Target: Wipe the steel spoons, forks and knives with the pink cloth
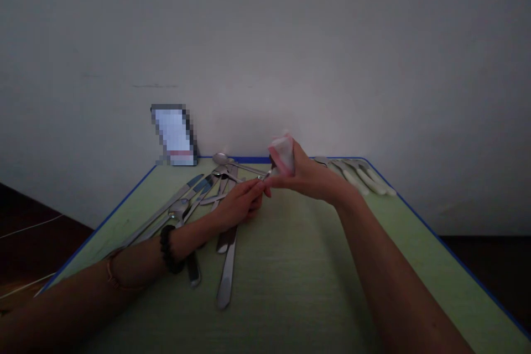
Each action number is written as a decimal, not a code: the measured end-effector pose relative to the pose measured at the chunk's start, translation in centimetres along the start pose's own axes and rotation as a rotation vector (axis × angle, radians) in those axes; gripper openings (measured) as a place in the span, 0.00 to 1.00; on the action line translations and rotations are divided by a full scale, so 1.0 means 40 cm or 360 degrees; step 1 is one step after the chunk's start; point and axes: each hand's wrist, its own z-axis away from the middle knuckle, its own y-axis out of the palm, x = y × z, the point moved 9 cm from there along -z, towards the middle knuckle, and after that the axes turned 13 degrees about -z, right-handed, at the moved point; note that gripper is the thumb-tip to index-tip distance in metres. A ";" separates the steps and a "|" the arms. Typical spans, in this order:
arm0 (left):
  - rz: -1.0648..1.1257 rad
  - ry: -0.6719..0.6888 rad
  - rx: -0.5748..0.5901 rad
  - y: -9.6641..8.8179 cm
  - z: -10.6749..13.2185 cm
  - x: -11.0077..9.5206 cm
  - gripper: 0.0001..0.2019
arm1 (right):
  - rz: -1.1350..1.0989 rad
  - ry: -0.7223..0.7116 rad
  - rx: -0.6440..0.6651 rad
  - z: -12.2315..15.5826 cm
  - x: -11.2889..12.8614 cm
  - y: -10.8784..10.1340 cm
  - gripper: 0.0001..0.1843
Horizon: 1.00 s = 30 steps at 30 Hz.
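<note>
My left hand [238, 206] is closed around a thin metal piece of cutlery [267, 173], above the middle of the table. Most of that piece is hidden by my fingers and a cloth, so its kind cannot be made out. In my right hand [312, 176] is a crumpled white and pink cloth [283, 155], pressed against the cutlery just beyond my left fingertips. Below and left of my left hand lies a loose pile of metal cutlery, including a spoon [179, 209], another spoon [220, 159] and a long flat handle [227, 285].
Several pieces of cutlery with pale handles [365, 178] lie side by side at the back right. A pixelated phone-like screen [175, 135] leans on the wall at the back left. The green table [286, 287] has a blue edge and meets a plain wall [265, 38].
</note>
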 end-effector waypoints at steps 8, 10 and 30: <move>0.0053 -0.0048 -0.0014 -0.003 0.001 0.007 0.16 | 0.0349 0.0184 0.0003 -0.010 -0.027 -0.018 0.26; 0.0065 -0.0041 -0.0020 -0.006 0.001 0.007 0.16 | 0.0123 0.0174 0.0009 -0.012 -0.024 -0.029 0.15; 0.0037 0.0033 0.0008 -0.003 0.003 -0.001 0.16 | -0.0309 -0.0035 -0.0597 -0.014 -0.027 -0.116 0.15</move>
